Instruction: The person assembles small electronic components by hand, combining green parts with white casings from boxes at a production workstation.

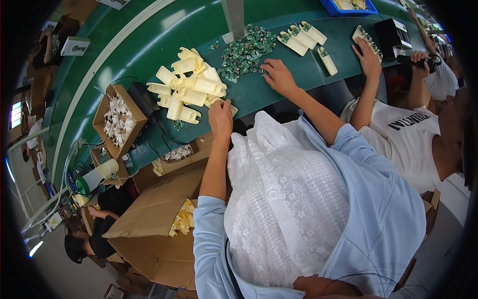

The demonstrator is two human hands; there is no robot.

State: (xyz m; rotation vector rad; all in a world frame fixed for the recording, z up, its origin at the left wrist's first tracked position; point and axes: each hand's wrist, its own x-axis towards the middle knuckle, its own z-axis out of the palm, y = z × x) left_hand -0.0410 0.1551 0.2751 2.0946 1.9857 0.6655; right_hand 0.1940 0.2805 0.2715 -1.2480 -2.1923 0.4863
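At the table's near edge, my left hand (221, 118) is closed on a cream plastic shell (234, 109), beside a loose heap of similar shells (191, 85). My right hand (279, 76) reaches to the right edge of a pile of small green circuit boards (247, 52). Its fingers are curled together around a small board at the fingertips, mostly hidden by them. Further right lie several shells with boards set in their ends (298, 41), and one more such shell (327, 62) sits nearer me.
At right a co-worker's hand (368, 59) touches a row of filled shells; the other holds a dark tool (420, 61) near a black box-shaped device (393, 36). A blue bin (349, 11) stands far back. Cartons (119, 122) with white parts and a large open carton (154, 214) are left.
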